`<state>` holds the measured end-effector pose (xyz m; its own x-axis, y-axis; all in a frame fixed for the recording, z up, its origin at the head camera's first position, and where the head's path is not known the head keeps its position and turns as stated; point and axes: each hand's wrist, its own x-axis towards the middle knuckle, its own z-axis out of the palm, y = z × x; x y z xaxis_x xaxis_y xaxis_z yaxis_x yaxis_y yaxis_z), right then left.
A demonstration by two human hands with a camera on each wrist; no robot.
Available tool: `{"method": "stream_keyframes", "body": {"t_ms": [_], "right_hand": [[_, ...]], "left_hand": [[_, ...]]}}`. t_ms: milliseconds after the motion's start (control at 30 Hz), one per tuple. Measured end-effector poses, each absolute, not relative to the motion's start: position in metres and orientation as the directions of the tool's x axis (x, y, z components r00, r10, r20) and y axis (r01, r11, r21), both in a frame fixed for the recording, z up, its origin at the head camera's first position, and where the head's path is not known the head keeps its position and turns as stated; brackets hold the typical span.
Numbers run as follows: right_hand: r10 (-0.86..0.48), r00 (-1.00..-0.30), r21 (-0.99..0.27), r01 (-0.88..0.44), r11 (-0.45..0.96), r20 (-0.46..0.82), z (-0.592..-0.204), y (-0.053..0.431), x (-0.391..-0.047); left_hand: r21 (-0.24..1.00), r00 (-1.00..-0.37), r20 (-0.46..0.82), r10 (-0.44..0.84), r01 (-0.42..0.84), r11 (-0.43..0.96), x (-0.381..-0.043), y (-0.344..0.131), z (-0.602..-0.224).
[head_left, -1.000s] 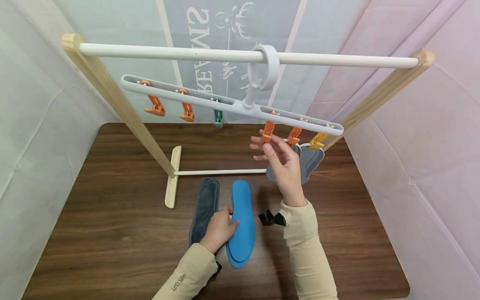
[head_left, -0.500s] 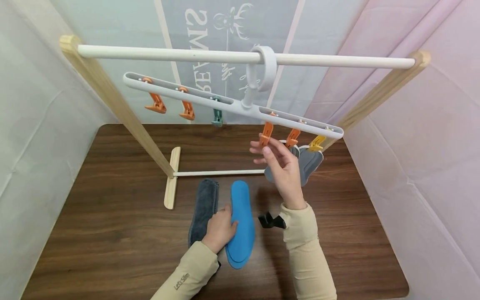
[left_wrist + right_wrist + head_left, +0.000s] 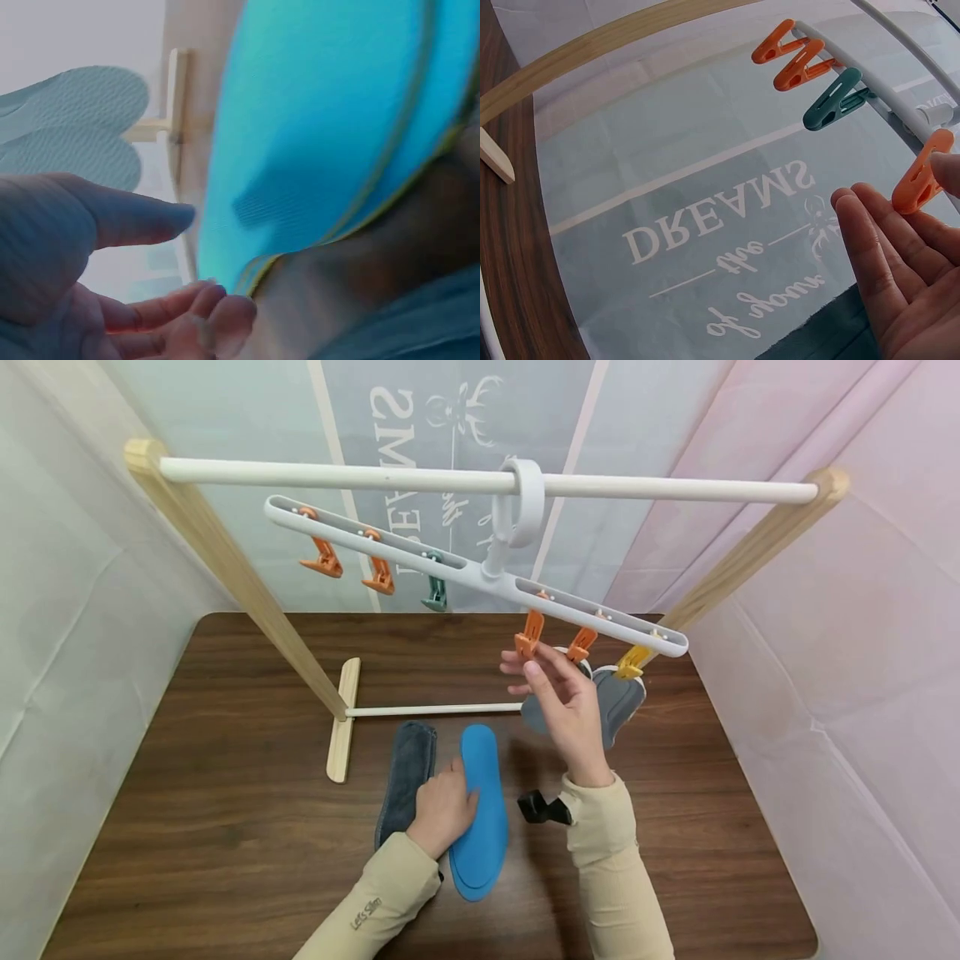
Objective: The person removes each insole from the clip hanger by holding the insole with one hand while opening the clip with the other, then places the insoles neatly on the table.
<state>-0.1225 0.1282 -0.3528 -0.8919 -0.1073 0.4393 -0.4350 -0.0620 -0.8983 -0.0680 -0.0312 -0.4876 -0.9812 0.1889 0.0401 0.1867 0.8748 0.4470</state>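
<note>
In the head view, my right hand (image 3: 566,706) pinches an orange clip (image 3: 528,635) between thumb and fingers. This clip hangs from a white hanger bar (image 3: 480,575), which tilts down to the right. My left hand (image 3: 442,806) lies over the left edge of two stacked blue insoles (image 3: 483,810) on the table. In the left wrist view its thumb and loosely bent fingers are apart, close to the blue insole (image 3: 315,135); whether they touch it I cannot tell. Left of this hand lies a dark grey fuzzy insole (image 3: 408,777), partly covered by it.
Grey insoles (image 3: 618,702) hang at the right from another orange clip (image 3: 582,645) and a yellow clip (image 3: 633,662). Two orange clips and a green clip (image 3: 435,585) hang at the left. The hanger's hook (image 3: 525,502) loops over the rack's white rod (image 3: 315,474).
The hanger bar has tilted further, its right end lower. The right hand and its orange clip have shifted slightly down. The left hand has barely moved.
</note>
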Motion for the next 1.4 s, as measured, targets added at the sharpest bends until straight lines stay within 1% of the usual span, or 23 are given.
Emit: {"method": "stream_keyframes", "body": {"t_ms": [167, 367, 533, 667, 800, 933, 1133, 1233, 1400], "right_hand": [[-0.105, -0.894, -0.900, -0.433, -0.043, 0.435, -0.354, 0.130, -0.121], [-0.101, -0.912, -0.917, -0.399, -0.004, 0.398, -0.355, 0.132, -0.117], [-0.102, -0.920, -0.919, -0.387, 0.070, 0.379, -0.355, 0.134, -0.112], [-0.104, -0.917, -0.909, -0.396, 0.127, 0.385, -0.354, 0.137, -0.107], [-0.104, -0.919, -0.908, -0.393, 0.143, 0.381, -0.353, 0.139, -0.103], [-0.094, -0.923, -0.911, -0.385, 0.149, 0.374, -0.353, 0.140, -0.101], [-0.095, -0.919, -0.904, -0.394, 0.166, 0.383, -0.352, 0.141, -0.099], [-0.097, -0.917, -0.902, -0.399, 0.168, 0.388, -0.352, 0.143, -0.098], [-0.106, -0.913, -0.901, -0.407, 0.153, 0.394, -0.351, 0.145, -0.096]], "left_hand": [[0.511, -0.965, 0.132, 0.226, 0.261, 0.819, -0.082, -0.028, -0.472], [0.601, -0.940, 0.170, 0.294, 0.336, 0.725, -0.099, -0.021, -0.456], [0.651, -0.923, 0.167, 0.348, 0.368, 0.664, -0.110, -0.016, -0.447], [0.701, -0.917, 0.136, 0.376, 0.357, 0.618, -0.120, -0.013, -0.441], [0.760, -0.905, 0.111, 0.410, 0.343, 0.552, -0.129, -0.010, -0.436], [0.811, -0.882, 0.144, 0.448, 0.365, 0.458, -0.137, -0.005, -0.432], [0.829, -0.825, 0.271, 0.495, 0.462, 0.315, -0.146, 0.004, -0.431], [0.824, -0.817, 0.299, 0.493, 0.481, 0.299, -0.147, 0.007, -0.431], [0.824, -0.831, 0.285, 0.478, 0.467, 0.321, -0.147, 0.009, -0.430]]}}
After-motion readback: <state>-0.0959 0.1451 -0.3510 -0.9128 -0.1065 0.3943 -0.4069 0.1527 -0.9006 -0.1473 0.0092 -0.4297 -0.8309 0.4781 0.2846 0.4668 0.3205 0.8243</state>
